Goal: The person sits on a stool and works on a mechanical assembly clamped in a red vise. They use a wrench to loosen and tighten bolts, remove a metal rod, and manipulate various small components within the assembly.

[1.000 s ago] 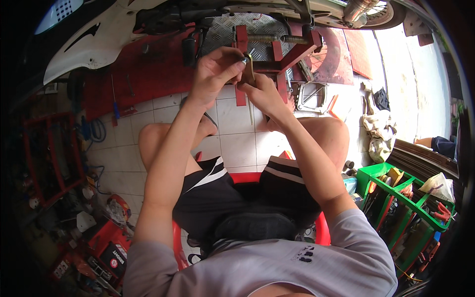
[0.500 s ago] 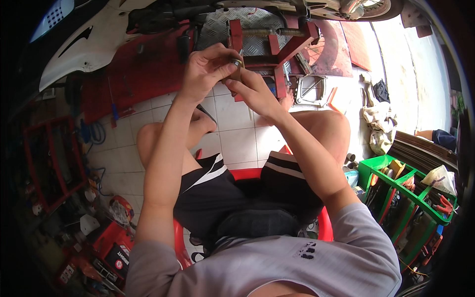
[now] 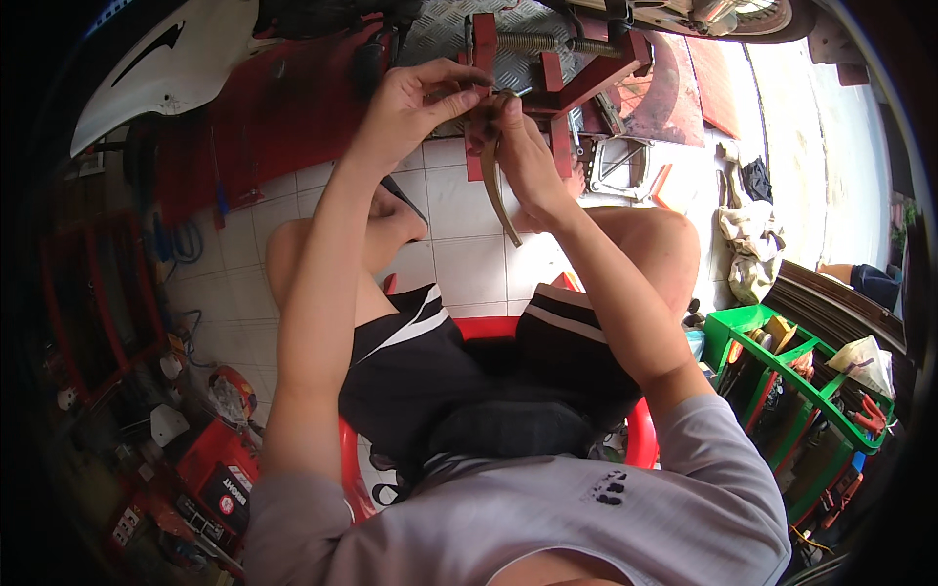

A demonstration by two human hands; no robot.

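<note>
My right hand (image 3: 528,161) is closed around the upper end of a curved, brownish strip (image 3: 501,200). The strip's thin lower part hangs down and bends to the right over the floor tiles. Something small with a metallic glint shows by my right thumb; its kind is unclear. My left hand (image 3: 405,112) is raised just left of that end, fingers curled, thumb and forefinger slightly apart. Nothing shows between them. Both hands are in front of a red metal stand (image 3: 599,83) with a long coil spring (image 3: 547,41) across its top.
A red platform (image 3: 264,146) lies ahead on the left, beneath a white vehicle panel (image 3: 176,78). A wheel (image 3: 757,18) shows at the far right. A green tool rack (image 3: 738,332) stands to the right, with crumpled cloth (image 3: 752,244) beyond. Red toolboxes (image 3: 210,469) stand lower left.
My hands have drawn apart and risen a little, shifting right. The strip now hangs in view from my right hand; before, both hands were together on its folded or foreshortened brownish end.
</note>
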